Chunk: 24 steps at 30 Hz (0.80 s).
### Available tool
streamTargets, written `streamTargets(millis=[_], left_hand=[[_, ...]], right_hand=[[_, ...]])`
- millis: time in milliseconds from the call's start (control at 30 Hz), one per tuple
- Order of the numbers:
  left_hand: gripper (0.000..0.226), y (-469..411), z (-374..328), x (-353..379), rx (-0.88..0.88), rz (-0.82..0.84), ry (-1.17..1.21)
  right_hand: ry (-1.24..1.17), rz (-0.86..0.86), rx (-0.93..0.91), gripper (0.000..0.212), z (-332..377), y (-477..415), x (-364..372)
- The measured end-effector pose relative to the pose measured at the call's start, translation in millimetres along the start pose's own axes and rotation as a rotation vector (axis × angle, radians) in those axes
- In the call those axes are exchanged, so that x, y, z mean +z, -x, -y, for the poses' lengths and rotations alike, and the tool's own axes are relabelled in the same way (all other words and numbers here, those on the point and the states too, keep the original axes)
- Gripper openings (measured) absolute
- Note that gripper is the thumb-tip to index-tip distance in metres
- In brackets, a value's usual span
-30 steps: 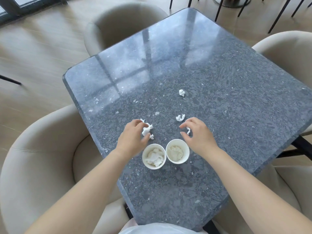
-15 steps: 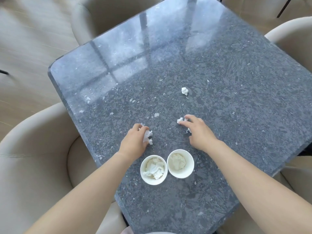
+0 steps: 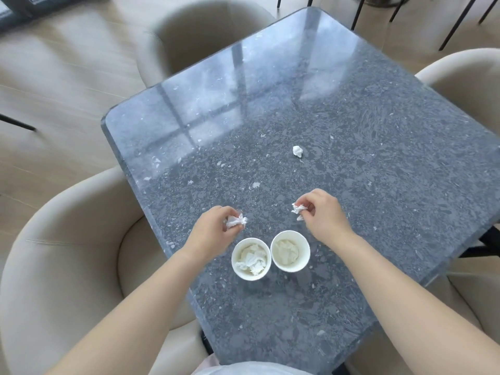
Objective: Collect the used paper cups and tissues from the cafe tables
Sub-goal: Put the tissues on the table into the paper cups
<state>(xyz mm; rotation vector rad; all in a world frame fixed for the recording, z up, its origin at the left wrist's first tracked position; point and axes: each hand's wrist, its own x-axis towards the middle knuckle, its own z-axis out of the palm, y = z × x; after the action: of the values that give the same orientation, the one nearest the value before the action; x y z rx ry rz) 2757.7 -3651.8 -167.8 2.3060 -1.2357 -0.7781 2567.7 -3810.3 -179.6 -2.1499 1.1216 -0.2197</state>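
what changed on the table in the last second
The right hand reached forward and pinched the tissue scrap that lay just beyond its fingers. The left hand gathered its tissue wad into its fingers. The left cup, right cup and far tissue ball stayed put.

A glossy dark grey speckled stone surface fills the middle. One cream upholstered tub chair stands at 8 o'clock, a second chair at 11 o'clock, a third chair at 2 o'clock. Thin black furniture legs cross the pale wooden floor at 1 o'clock.
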Motion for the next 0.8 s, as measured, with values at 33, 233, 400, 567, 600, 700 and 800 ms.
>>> streamTargets(millis=[33,233,400,567,600,700,800], left_hand=[[0.017,7,-3,-4,0.015,-0.017,0.02],[0.019,49,-29,-9,0.134,0.016,0.06],[0.041,68,-34,0,0.154,0.064,0.015],[0.046,74,-32,7,0.174,0.001,-0.037],[0.047,75,-32,8,0.184,-0.007,-0.053],[0.055,76,-29,13,0.204,0.007,-0.099],[0.069,75,-28,18,0.187,0.059,-0.131]], right_hand=[[-0.015,-0.034,-0.04,0.018,7,6,-6],[-0.102,-0.062,-0.161,0.021,39,61,-17],[-0.116,0.019,-0.146,0.024,39,90,-8],[-0.041,0.049,-0.143,0.022,36,98,-8],[0.014,0.064,-0.159,0.021,34,100,-8],[0.177,0.091,-0.193,0.021,32,106,-5],[0.201,0.069,-0.229,0.023,32,108,-4]])
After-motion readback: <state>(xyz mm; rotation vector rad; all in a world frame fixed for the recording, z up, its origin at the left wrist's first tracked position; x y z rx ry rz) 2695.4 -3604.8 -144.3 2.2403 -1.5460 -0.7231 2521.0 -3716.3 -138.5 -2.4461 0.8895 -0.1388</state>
